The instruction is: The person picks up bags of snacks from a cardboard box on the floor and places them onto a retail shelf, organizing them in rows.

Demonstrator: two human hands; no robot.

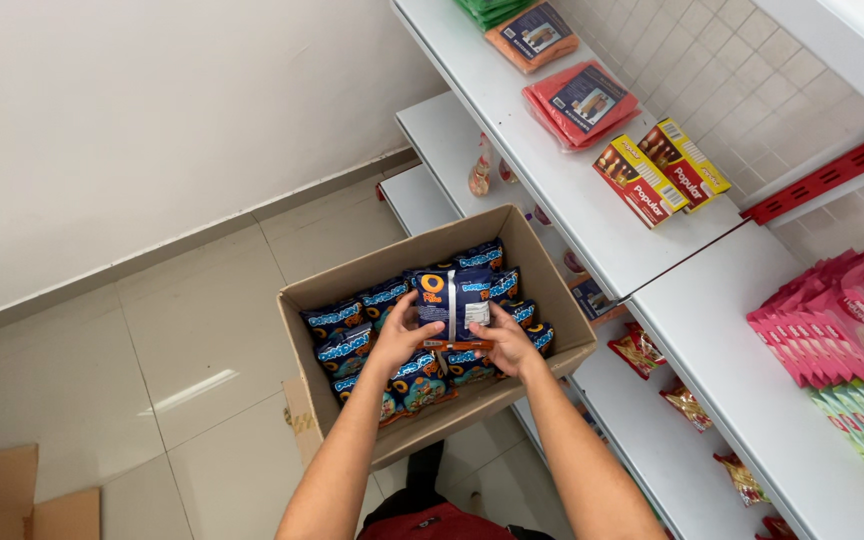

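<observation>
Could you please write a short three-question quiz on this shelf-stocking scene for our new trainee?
1. True or false: both hands, the left hand and the right hand, grip the dark blue foil snack packet.
2. Where do the other blue packets lie? A) in the open brown cardboard box B) on the floor C) on the top shelf
3. Fill in: the pink packets stand on the white metal ___.

Key: 1 true; 2 A; 3 shelf.
</observation>
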